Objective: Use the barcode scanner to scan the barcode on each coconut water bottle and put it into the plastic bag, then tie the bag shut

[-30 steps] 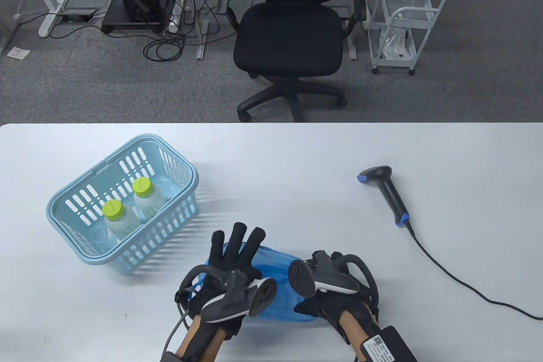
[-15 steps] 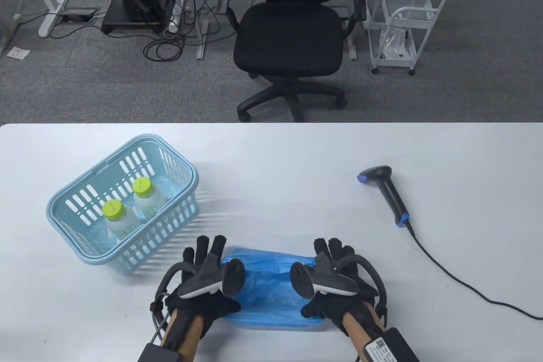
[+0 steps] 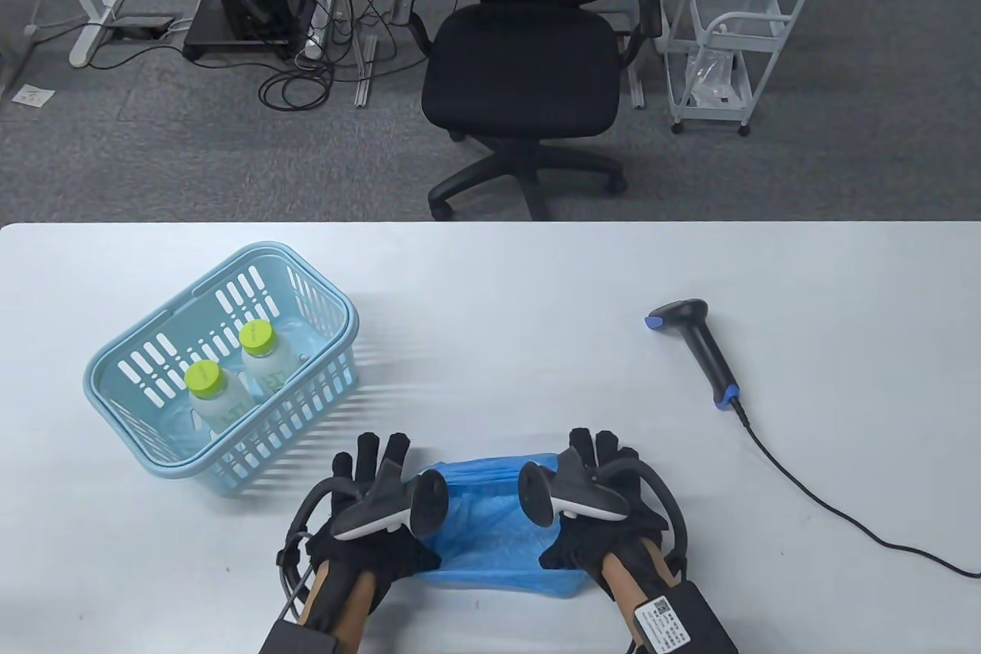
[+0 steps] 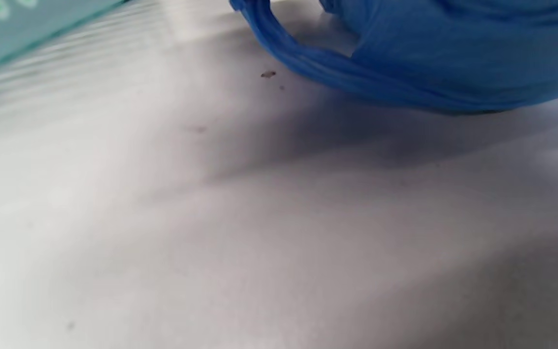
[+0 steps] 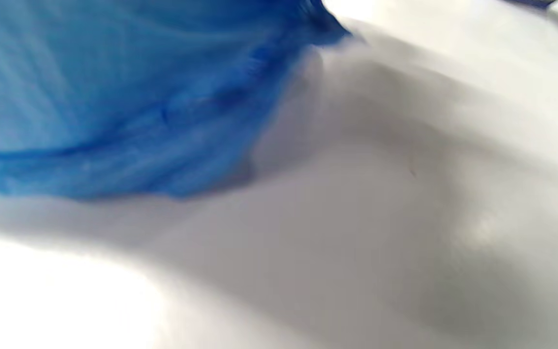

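Note:
A crumpled blue plastic bag (image 3: 490, 531) lies near the table's front edge between both hands. My left hand (image 3: 375, 470) holds its left side and my right hand (image 3: 598, 458) its right side, fingers pointing away; the trackers hide the thumbs. The wrist views show no fingers, only the bag (image 4: 453, 48) (image 5: 114, 97) bunched on the white top. Two coconut water bottles with green caps (image 3: 205, 378) (image 3: 257, 338) stand in a light blue basket (image 3: 138, 347) at the left. The black barcode scanner (image 3: 701, 347) lies at the right, apart from both hands.
The scanner's black cable (image 3: 828, 508) trails off to the right edge of the white table (image 3: 536, 347). The basket's wall (image 4: 17, 29) shows at the left wrist view's top left corner. Beyond the table stand an office chair (image 3: 521, 71) and a white cart (image 3: 728, 33).
My left hand came off the top of the bag and went to its left side. Both hands then moved inward, and the bag bunched narrower and higher between them.

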Motion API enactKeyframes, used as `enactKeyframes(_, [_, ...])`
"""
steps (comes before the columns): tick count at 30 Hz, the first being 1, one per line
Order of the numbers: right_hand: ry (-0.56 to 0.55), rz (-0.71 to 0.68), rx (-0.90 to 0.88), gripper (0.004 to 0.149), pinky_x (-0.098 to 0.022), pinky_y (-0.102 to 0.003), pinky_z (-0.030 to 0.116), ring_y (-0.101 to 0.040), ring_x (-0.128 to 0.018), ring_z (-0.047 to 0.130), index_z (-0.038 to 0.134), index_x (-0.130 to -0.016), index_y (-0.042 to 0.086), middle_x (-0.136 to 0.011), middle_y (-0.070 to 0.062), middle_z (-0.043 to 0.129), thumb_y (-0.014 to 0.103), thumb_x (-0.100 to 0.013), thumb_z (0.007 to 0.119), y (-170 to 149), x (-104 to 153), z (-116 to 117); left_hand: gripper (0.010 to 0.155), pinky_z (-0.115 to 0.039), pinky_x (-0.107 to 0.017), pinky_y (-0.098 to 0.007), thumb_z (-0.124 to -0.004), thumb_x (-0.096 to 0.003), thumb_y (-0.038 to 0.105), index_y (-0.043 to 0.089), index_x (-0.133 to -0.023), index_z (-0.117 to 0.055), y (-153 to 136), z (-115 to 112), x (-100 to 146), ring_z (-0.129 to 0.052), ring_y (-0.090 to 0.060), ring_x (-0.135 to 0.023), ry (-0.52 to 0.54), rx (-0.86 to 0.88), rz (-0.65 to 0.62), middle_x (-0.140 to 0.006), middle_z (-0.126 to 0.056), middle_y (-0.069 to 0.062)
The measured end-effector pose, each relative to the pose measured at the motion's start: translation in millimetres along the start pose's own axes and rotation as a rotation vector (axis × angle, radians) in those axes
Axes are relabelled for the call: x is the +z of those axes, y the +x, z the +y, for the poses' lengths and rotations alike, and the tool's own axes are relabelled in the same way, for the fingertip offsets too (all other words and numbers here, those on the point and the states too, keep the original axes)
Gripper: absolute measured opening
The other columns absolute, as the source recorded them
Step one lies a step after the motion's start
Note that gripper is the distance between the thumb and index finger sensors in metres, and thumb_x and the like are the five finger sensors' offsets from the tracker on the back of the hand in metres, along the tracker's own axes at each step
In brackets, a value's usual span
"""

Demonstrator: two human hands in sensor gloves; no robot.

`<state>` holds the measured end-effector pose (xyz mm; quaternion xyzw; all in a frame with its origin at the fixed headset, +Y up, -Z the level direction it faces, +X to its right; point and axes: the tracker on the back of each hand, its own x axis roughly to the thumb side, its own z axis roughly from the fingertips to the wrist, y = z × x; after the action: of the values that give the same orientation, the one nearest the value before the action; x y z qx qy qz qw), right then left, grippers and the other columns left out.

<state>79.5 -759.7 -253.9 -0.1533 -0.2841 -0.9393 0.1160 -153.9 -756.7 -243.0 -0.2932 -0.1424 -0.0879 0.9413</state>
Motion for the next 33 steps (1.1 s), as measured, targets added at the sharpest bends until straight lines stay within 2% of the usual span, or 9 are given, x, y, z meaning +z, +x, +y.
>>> enactKeyframes(4, [0.049, 0.015, 0.043, 0.115, -0.066, -0.079, 0.027, -0.07, -0.096, 0.013, 0.024, -0.114, 0.011, -0.112, -0.036, 0.002, 0.067, -0.036, 0.086, -3, 2, 1, 0.11, -0.005, -0.066, -0.081, -0.08, -0.0582, 0.071, 0.021, -0.13, -0.013, 2, -1, -1, 0.016, -0.066, -0.1, -0.076, -0.001, 0.014, -0.119, 0.023, -0.031])
enactKeyframes(8, [-0.22, -0.083, 0.03, 0.092, -0.067, -0.078, 0.03, -0.068, -0.099, 0.02, 0.047, -0.112, 0.023, -0.117, -0.031, 0.015, 0.065, -0.039, 0.084, 6, 25, -19, 0.107, -0.005, -0.066, -0.08, -0.083, -0.0577, 0.069, 0.025, -0.13, -0.018, 10, 1, 5, 0.014, -0.066, -0.1, -0.061, -0.06, -0.041, -0.12, 0.022, -0.026])
enactKeyframes(11, [-0.28, -0.108, 0.002, 0.079, -0.068, -0.077, 0.032, -0.067, -0.1, 0.023, 0.054, -0.109, 0.029, -0.118, -0.029, 0.02, 0.061, -0.043, 0.083, 22, 19, -18, 0.108, -0.005, -0.066, -0.08, -0.085, -0.0569, 0.069, 0.026, -0.129, -0.017, 13, 1, 2, 0.015, -0.066, -0.1, -0.076, -0.058, -0.042, -0.12, 0.022, -0.025])
enactKeyframes(14, [-0.202, -0.038, 0.07, 0.083, -0.068, -0.077, 0.031, -0.066, -0.1, 0.022, 0.05, -0.11, 0.027, -0.117, -0.029, 0.016, 0.061, -0.042, 0.083, 26, 1, -10, 0.111, -0.005, -0.066, -0.08, -0.085, -0.0557, 0.071, 0.029, -0.128, -0.011, 12, -1, 3, 0.015, -0.066, -0.1, -0.089, -0.047, -0.054, -0.12, 0.022, -0.024])
enactKeyframes(18, [0.036, 0.042, -0.005, 0.107, -0.067, -0.078, 0.026, -0.069, -0.097, 0.013, 0.03, -0.114, 0.01, -0.114, -0.036, 0.006, 0.064, -0.039, 0.085, -2, -4, -1, 0.103, -0.006, -0.066, -0.08, -0.082, -0.0565, 0.072, 0.031, -0.127, -0.019, -4, 1, 4, 0.012, -0.065, -0.102, -0.07, -0.04, 0.02, -0.123, 0.017, -0.025])
enactKeyframes(24, [-0.027, -0.003, 0.089, 0.107, -0.067, -0.078, 0.029, -0.068, -0.098, 0.018, 0.041, -0.113, 0.006, -0.116, -0.034, 0.012, 0.066, -0.036, 0.086, -1, 10, 1, 0.081, -0.007, -0.066, -0.08, -0.072, -0.0626, 0.07, 0.032, -0.127, -0.04, -3, 9, 11, 0.01, -0.062, -0.104, -0.004, -0.016, -0.02, -0.125, 0.012, -0.022])
enactKeyframes(29, [-0.022, -0.04, 0.067, 0.109, -0.067, -0.078, 0.029, -0.069, -0.098, 0.018, 0.038, -0.113, 0.006, -0.115, -0.034, 0.011, 0.067, -0.036, 0.086, 3, 8, 1, 0.058, -0.004, -0.067, -0.079, -0.077, -0.0664, 0.057, 0.038, -0.119, -0.06, 1, 40, 52, 0.005, -0.058, -0.11, 0.339, 0.236, -0.186, -0.13, 0.004, -0.018])
enactKeyframes(30, [-0.018, -0.049, 0.063, 0.109, -0.067, -0.078, 0.03, -0.069, -0.098, 0.018, 0.038, -0.113, 0.006, -0.115, -0.034, 0.011, 0.067, -0.036, 0.085, 4, 8, 1, 0.055, -0.004, -0.067, -0.079, -0.079, -0.066, 0.055, 0.038, -0.116, -0.066, 12, 41, 53, 0.003, -0.057, -0.111, 0.39, 0.209, -0.214, -0.13, 0.001, -0.017])
enactKeyframes(33, [-0.018, -0.064, 0.06, 0.11, -0.067, -0.078, 0.03, -0.069, -0.098, 0.019, 0.037, -0.113, 0.006, -0.115, -0.034, 0.011, 0.068, -0.036, 0.085, 5, 9, 2, 0.055, -0.005, -0.068, -0.077, -0.079, -0.0645, 0.056, 0.041, -0.115, -0.065, 44, 29, 28, 0.001, -0.054, -0.112, 0.291, -0.05, -0.19, -0.131, -0.001, -0.013])
